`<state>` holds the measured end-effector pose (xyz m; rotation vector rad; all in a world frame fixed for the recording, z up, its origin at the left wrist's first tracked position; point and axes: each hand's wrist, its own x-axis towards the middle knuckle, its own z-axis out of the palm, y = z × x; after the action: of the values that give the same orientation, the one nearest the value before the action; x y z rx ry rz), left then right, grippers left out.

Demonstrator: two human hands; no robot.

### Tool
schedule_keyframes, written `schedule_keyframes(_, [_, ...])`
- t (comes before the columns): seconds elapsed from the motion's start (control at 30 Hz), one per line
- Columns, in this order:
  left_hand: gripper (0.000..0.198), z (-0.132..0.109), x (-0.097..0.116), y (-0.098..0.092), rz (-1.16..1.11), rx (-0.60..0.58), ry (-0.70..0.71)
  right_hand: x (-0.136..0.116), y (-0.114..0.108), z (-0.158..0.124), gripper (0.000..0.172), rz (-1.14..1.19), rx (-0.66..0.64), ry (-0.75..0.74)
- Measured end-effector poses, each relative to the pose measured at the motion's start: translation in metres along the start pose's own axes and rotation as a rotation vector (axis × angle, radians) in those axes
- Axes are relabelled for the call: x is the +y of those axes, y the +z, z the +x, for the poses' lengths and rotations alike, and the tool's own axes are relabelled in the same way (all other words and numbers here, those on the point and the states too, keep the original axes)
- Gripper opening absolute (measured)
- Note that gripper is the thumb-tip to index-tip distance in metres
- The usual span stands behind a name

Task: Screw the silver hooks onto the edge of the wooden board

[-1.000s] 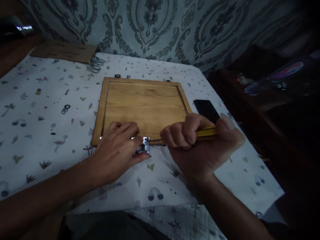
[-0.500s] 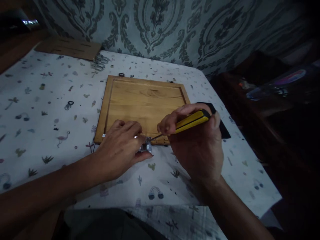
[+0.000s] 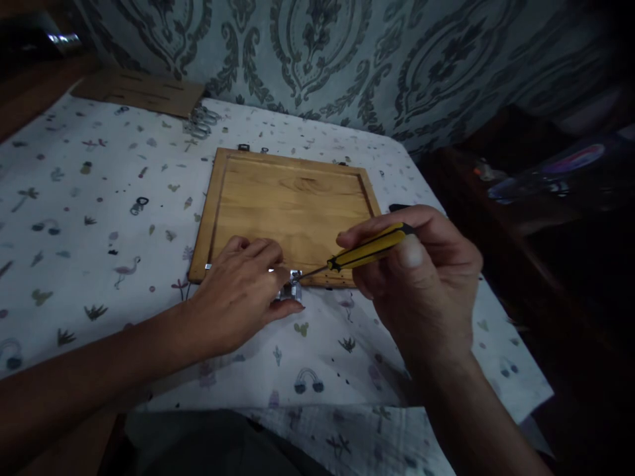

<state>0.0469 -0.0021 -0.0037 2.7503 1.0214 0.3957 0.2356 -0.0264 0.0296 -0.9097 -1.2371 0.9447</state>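
Observation:
A wooden panel [image 3: 292,205] with a raised frame lies flat on the patterned cloth. At its near edge, my left hand [image 3: 243,291] presses a small metal fitting [image 3: 294,289] between thumb and fingers. My right hand [image 3: 421,277] holds a yellow and black screwdriver [image 3: 370,249], its handle between thumb and fingers. The thin shaft slants down to the left, and its tip meets the metal fitting. Part of a silvery strip shows at the panel edge beside my left hand, which hides the rest.
A piece of cardboard [image 3: 141,91] lies at the back left, with several metal loops [image 3: 202,122] by its corner. A dark object [image 3: 398,207] shows behind my right hand. Beyond the table's right edge is a plastic bottle [image 3: 560,165]. A patterned wall stands behind.
My right hand has turned and shifted right, with its grip on the screwdriver handle changed and more of the handle showing. My left hand has stayed on the fitting.

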Motion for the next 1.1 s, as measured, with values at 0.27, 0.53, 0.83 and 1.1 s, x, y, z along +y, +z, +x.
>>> schedule_keyframes(0.27, [0.036, 0.001, 0.0, 0.0, 0.013, -0.005, -0.002, -0.005, -0.006, -0.006, 0.025, -0.056, -0.093, 0.001])
schedule_keyframes(0.53, [0.036, 0.001, 0.0, 0.0, 0.003, -0.023, -0.007, -0.008, -0.008, -0.009, 0.013, -0.09, -0.086, -0.038])
schedule_keyframes(0.83, [0.036, 0.002, 0.0, -0.002, 0.018, -0.038, 0.002, -0.007, -0.008, -0.009, 0.025, -0.057, -0.119, -0.006])
schedule_keyframes(1.1, [0.037, 0.0, 0.0, 0.001, 0.012, -0.032, -0.007, -0.007, -0.011, -0.011, 0.016, -0.218, -0.093, -0.09])
